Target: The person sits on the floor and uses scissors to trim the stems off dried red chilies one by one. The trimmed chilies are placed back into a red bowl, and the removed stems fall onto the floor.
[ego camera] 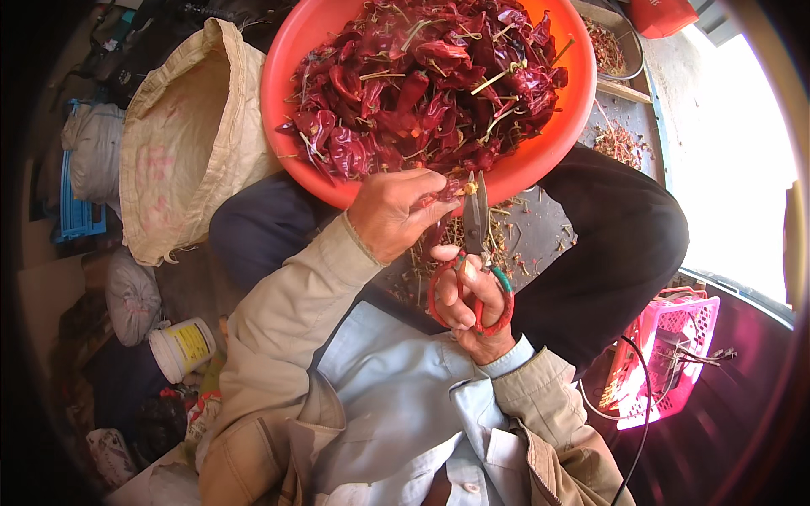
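Note:
A wide red plastic basin (297,145) holds a heap of dried red chili peppers (411,95), many with pale stems. Near its front rim, my left hand (398,212) grips a dried chili pepper (446,190), its yellowish stem end pointing right. My right hand (478,303) has its fingers through the red handles of a pair of scissors (474,221), one handle partly wrapped in green. The blades point up towards the basin, slightly apart, with the stem end at them. My left fingers hide part of the pepper.
An open woven sack (183,145) stands left of the basin. Cut stems (500,234) lie scattered on the dark surface between my legs. A pink plastic basket (690,354) with cables is at the right; a white bucket (182,350) is at the lower left. A wooden-framed tray (623,88) stands upper right.

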The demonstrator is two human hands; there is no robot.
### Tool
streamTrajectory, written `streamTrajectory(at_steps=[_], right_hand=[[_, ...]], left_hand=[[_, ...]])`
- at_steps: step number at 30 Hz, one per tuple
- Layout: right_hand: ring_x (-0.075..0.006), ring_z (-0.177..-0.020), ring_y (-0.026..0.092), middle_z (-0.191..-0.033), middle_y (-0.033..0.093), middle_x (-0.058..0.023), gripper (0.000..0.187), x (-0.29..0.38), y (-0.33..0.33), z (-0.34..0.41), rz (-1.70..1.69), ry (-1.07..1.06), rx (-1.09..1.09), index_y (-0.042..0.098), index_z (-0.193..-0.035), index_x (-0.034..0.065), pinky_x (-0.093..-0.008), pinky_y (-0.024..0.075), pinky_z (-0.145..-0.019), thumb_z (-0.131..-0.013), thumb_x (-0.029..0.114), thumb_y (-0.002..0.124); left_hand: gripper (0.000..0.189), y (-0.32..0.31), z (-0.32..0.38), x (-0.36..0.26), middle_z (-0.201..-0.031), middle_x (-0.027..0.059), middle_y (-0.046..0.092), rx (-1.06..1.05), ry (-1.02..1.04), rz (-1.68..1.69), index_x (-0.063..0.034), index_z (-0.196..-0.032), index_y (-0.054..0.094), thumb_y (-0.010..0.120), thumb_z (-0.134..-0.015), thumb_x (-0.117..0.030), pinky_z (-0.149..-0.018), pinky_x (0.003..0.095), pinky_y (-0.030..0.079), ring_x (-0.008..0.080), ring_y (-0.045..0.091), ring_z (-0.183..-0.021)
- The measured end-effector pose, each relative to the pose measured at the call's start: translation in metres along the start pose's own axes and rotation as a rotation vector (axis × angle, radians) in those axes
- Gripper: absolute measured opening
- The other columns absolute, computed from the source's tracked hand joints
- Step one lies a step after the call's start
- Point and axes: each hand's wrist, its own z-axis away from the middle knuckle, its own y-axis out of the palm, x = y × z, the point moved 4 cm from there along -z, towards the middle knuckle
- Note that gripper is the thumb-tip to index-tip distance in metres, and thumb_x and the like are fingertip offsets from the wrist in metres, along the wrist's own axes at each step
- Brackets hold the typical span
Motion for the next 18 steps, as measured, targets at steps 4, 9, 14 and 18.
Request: streamTrajectory(at_steps=[4, 9, 14, 18], right_hand=[[-0.0032, -0.044, 0.038, -0.073, 0.057, 0.0001, 0.041, 0.034, -0.012, -0.011, -0.155, -0.204, -0.119, 0.059, -0.132, -0.0044, -0.0207, 0.0325, -0.039, -0.111, 0.029, 0.048], [-0.0041, -0.045, 0.041, -0.08, 0.062, -0.0028, 0.04, 0.041, -0.035, -0.006, -0.165, -0.333, -0.202, 0.06, -0.129, -0.0068, -0.0201, 0.0347, -0.04, -0.111, 0.028, 0.048], [-0.0058, -0.055, 0.047, -0.078, 0.061, -0.003, 0.043, 0.033, -0.039, -0.012, -0.209, -0.216, -0.274, 0.062, -0.123, -0.0057, -0.0209, 0.0372, -0.043, -0.109, 0.034, 0.056], [-0.0081, -0.058, 0.05, -0.08, 0.06, -0.0028, 0.044, 0.03, -0.041, -0.016, -0.187, -0.102, -0.314, 0.061, -0.124, -0.0045, -0.0223, 0.0406, -0.047, -0.107, 0.036, 0.058]], left_hand=[[0.014, -0.057, 0.014, -0.014, -0.084, 0.0056, 0.068, -0.125, -0.103, 0.016, 0.004, -0.102, 0.07, 0.074, -0.092, -0.006, -0.06, 0.0278, 0.045, 0.0112, 0.058, -0.068], [0.016, -0.18, 0.049, 0.002, -0.085, -0.0042, 0.067, -0.66, -0.316, -0.19, -0.0029, -0.106, 0.076, 0.074, -0.096, -0.015, -0.059, 0.0185, 0.041, 0.001, 0.055, -0.069], [0.037, -0.327, 0.108, 0.07, -0.099, 0.0049, 0.072, -0.739, -0.403, -0.611, 0.0001, -0.121, 0.07, 0.078, -0.094, -0.025, -0.073, 0.0252, 0.051, 0.012, 0.065, -0.088], [0.079, -0.341, 0.129, 0.118, -0.145, 0.0204, 0.056, -0.504, -0.389, -1.313, -0.0039, -0.146, 0.053, 0.087, -0.083, -0.036, -0.104, 0.0426, 0.048, 0.0331, 0.052, -0.134]])
